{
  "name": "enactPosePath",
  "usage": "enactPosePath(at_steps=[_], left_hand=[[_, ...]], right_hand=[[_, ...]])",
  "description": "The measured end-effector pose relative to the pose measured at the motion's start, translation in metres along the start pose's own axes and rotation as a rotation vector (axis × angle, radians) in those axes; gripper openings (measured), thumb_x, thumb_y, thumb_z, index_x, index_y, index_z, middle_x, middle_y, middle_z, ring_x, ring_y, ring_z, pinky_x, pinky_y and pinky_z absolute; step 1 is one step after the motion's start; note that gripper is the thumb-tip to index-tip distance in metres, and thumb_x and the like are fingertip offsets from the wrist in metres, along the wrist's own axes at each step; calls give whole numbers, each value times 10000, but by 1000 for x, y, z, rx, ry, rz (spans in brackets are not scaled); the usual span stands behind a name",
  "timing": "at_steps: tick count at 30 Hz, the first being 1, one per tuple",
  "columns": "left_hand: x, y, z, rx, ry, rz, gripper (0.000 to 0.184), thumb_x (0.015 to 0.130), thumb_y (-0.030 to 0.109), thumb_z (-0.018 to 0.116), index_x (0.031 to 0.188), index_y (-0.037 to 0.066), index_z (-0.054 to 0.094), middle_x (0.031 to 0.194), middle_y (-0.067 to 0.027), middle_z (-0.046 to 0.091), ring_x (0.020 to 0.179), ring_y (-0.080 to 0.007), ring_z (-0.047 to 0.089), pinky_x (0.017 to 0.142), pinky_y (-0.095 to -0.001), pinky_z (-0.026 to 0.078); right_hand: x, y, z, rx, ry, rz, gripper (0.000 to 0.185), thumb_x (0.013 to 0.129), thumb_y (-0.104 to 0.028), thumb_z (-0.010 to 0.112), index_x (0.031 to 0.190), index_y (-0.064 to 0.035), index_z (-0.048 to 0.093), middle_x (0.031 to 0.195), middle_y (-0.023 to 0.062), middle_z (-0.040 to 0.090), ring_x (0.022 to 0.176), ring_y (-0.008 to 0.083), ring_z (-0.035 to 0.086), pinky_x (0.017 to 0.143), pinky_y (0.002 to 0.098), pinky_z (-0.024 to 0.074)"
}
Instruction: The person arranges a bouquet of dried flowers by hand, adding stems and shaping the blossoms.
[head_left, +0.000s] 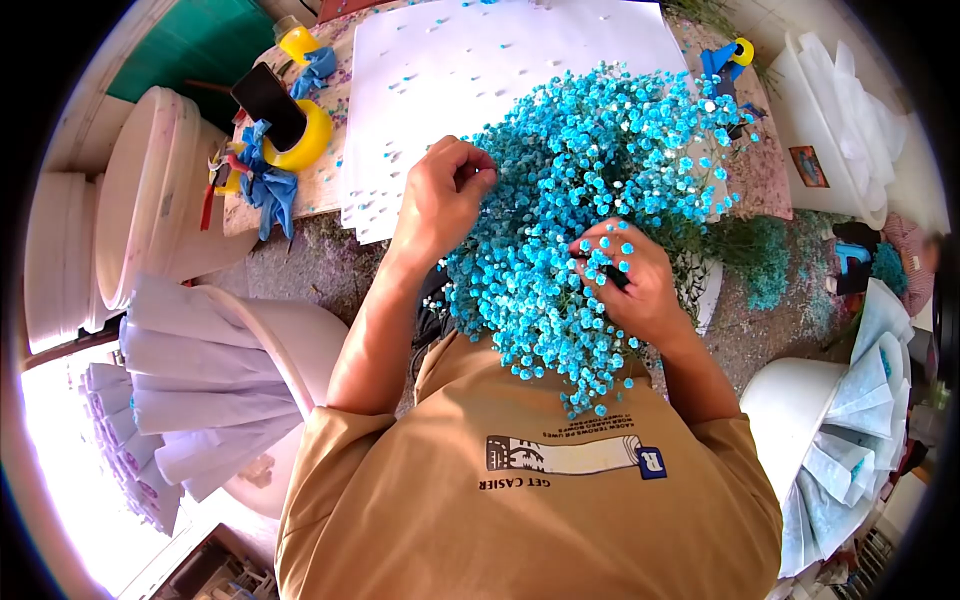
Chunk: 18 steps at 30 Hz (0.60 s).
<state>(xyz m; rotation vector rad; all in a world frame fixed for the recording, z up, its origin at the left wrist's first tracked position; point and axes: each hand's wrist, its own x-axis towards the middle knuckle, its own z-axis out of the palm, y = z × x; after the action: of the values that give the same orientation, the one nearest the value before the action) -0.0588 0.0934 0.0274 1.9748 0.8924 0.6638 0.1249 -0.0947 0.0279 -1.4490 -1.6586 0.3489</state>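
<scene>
White sheet [400, 125], bloom-strewn, lies on counter [772, 190]; blue flowers [560, 210] overhang near edge. Left hand [443, 200] at their side, fingertips together; right hand [632, 280] among them, fingers curled, pinch indeterminable. White tubs [785, 400] both sides.

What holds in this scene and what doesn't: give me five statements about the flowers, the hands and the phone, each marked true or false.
1. The small clustered flowers are bright turquoise-blue. True.
2. The left hand holds the black rectangular phone. False: the left hand is at the flowers' edge, away from the phone.
3. The right hand is at the flowers. True.
4. The large white sheet is spotless. False: small bits are scattered over the sheet.
5. The phone lies left of the sheet. True.
</scene>
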Motion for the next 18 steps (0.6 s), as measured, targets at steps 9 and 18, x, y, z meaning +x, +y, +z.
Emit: enactPosePath(at_steps=[9, 18], left_hand=[[-9, 22, -1, -133, 44, -6, 97, 888, 62, 696, 956, -7, 695, 841, -79, 646, 737, -140, 582, 694, -288, 489], [-4, 11, 3, -312, 101, -82, 117, 868, 72, 695, 954, -5, 673, 804, -58, 619, 655, -115, 539, 603, -262, 444]], right_hand=[[1, 0, 1, 1, 2, -16, 225, 807, 17, 737, 1023, -20, 685, 943, 131, 680, 819, 282, 669, 711, 371, 541], [0, -1, 0, 35, 3, 24, 225, 807, 20, 735, 1024, -23, 693, 949, 131, 678, 821, 282, 670, 711, 367, 541]])
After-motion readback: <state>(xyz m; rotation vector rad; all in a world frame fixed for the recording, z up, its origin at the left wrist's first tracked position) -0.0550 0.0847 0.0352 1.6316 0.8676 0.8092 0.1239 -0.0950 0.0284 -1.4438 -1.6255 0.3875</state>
